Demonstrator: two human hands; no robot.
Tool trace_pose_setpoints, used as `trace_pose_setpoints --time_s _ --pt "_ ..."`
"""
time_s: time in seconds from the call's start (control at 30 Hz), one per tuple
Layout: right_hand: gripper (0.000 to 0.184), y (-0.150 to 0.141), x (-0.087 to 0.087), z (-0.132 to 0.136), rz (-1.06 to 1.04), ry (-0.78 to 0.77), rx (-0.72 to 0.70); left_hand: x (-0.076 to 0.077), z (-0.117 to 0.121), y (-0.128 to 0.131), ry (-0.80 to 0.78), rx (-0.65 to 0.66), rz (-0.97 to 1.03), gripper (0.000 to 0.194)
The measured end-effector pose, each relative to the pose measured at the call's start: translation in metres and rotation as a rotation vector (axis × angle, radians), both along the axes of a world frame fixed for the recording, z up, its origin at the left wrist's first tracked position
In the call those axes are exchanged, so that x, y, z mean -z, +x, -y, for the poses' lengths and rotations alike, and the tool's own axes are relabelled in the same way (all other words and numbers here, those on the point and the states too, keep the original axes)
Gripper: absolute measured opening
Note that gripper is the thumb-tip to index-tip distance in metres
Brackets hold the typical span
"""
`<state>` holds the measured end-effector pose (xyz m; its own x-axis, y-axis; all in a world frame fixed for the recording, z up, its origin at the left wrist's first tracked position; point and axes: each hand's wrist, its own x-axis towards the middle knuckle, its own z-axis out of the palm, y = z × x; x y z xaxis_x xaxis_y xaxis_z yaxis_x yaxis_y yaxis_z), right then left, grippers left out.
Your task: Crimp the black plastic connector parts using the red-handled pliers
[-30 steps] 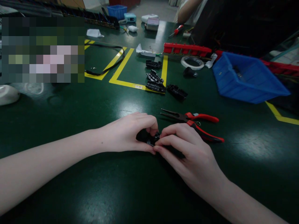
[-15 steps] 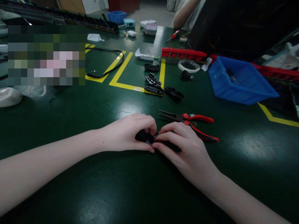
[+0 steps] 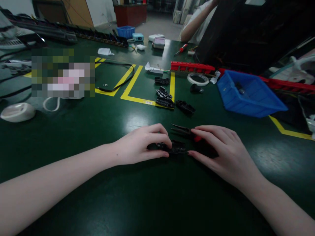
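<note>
My left hand (image 3: pixel 142 144) is closed on a small black plastic part (image 3: pixel 179 147) resting on the green table. Thumb and fingers pinch the part's left end, and its right end sticks out. My right hand (image 3: pixel 225 152) is open, its thumb apart from the fingers, hovering over the needle-nose pliers (image 3: pixel 183 130). The fingertips are at the pliers' joint; whether they touch it is unclear. The jaws point left, and most of the red handles are hidden under this hand.
Several black plastic parts (image 3: pixel 164 103) lie beyond my hands near yellow tape lines (image 3: pixel 130 97). To the right are a blue bin (image 3: pixel 251 101), a tape roll (image 3: pixel 198 79) and a red strip (image 3: pixel 193 67). A white mouse-like object (image 3: pixel 18 112) sits left. Another person's arm (image 3: pixel 197 24) shows at the back.
My right hand has let go of the black part and moved right, over the pliers. My left hand still holds the part, now more exposed. The camera view has tilted up slightly.
</note>
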<state>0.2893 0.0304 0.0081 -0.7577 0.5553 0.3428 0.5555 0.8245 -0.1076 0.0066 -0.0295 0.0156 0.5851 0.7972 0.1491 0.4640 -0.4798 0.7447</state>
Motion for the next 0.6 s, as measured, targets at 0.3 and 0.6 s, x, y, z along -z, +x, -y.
trace_pose_setpoints --time_s 0.3,0.6 --pt "0.049 0.016 0.011 -0.015 0.046 -0.030 0.164 0.003 -0.009 -0.012 0.107 -0.167 -0.166 0.016" --pt "0.047 0.015 -0.001 0.000 -0.085 0.149 0.112 0.003 -0.010 -0.012 0.035 -0.185 -0.142 0.016"
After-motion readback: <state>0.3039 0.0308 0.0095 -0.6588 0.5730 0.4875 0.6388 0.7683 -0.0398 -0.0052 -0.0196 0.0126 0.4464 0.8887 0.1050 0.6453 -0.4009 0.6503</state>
